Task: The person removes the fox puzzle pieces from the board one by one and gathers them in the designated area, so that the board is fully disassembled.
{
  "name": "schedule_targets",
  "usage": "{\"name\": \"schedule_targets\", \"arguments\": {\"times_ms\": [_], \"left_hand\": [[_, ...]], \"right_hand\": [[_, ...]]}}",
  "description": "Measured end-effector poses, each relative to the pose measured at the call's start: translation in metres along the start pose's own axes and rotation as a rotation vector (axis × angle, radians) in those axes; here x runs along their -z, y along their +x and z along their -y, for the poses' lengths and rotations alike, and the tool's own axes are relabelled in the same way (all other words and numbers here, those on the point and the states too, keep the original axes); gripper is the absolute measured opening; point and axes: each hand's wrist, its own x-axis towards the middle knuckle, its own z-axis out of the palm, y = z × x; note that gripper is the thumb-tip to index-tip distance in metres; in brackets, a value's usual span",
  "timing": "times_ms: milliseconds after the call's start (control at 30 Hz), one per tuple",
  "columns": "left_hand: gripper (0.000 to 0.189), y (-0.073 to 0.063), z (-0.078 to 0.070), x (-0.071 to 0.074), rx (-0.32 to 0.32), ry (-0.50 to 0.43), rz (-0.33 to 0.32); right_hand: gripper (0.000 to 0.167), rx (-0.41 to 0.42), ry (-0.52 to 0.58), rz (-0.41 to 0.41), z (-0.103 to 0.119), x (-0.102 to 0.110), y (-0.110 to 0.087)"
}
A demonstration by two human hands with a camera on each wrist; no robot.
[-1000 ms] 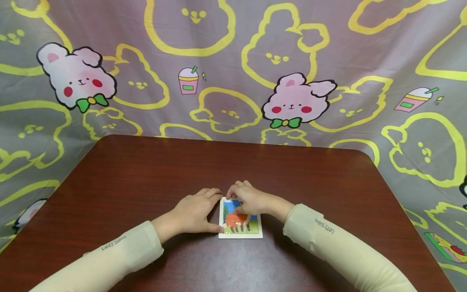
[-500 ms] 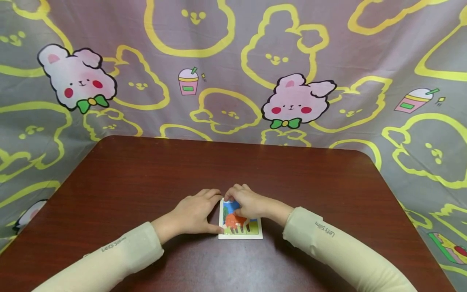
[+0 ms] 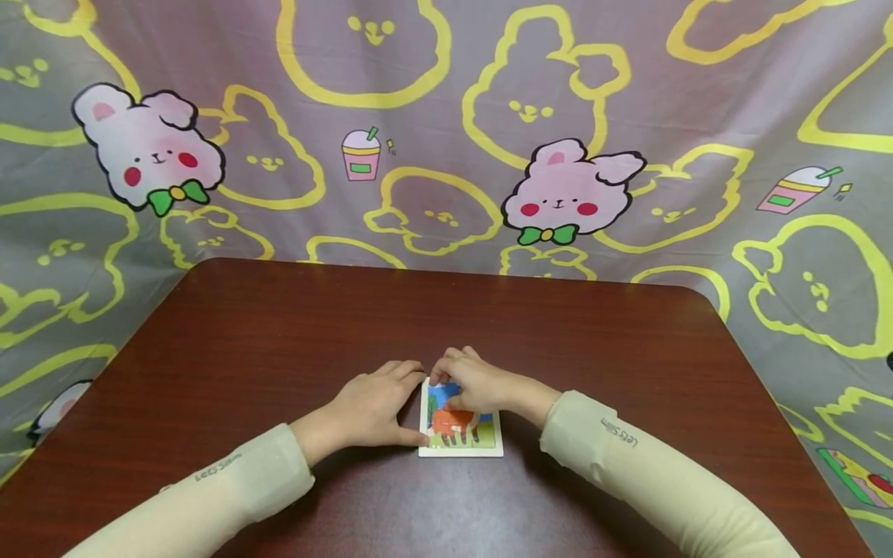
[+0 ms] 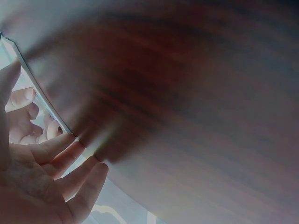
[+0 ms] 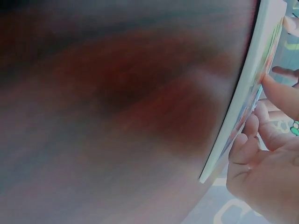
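Observation:
A small picture board [image 3: 488, 439] with a white border lies on the brown table, showing an orange animal with striped legs. My left hand [image 3: 366, 407] spans its left edge, thumb at the near left corner and forefinger by the far left corner, fingers fairly straight. In the left wrist view the fingertips [image 4: 100, 168] reach down to the tabletop. Over the board's far part, my right hand [image 3: 481, 384] has bent fingers, with thumb and fingertips at the picture. The right wrist view shows the right thumb [image 5: 275, 91] against the picture; I cannot tell whether it pinches anything.
The brown table [image 3: 314, 325] reaches beyond the board on all sides and has rounded far corners. Behind it hangs a curtain [image 3: 418, 116] printed with yellow outlines and rabbit faces. Both forearms wear pale sleeves [image 3: 593, 442].
The right hand shifts very slightly over the far part of the board. The left hand and the picture board stay in place.

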Motion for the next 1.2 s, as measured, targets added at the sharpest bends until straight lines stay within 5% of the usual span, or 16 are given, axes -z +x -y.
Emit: {"name": "schedule_targets", "arguments": {"times_ms": [1200], "left_hand": [[0.096,0.001,0.0005,0.0016,-0.014,-0.007,0.001]], "right_hand": [[0.023,-0.01,-0.012,0.028,-0.0013,0.0009,0.0014]]}}
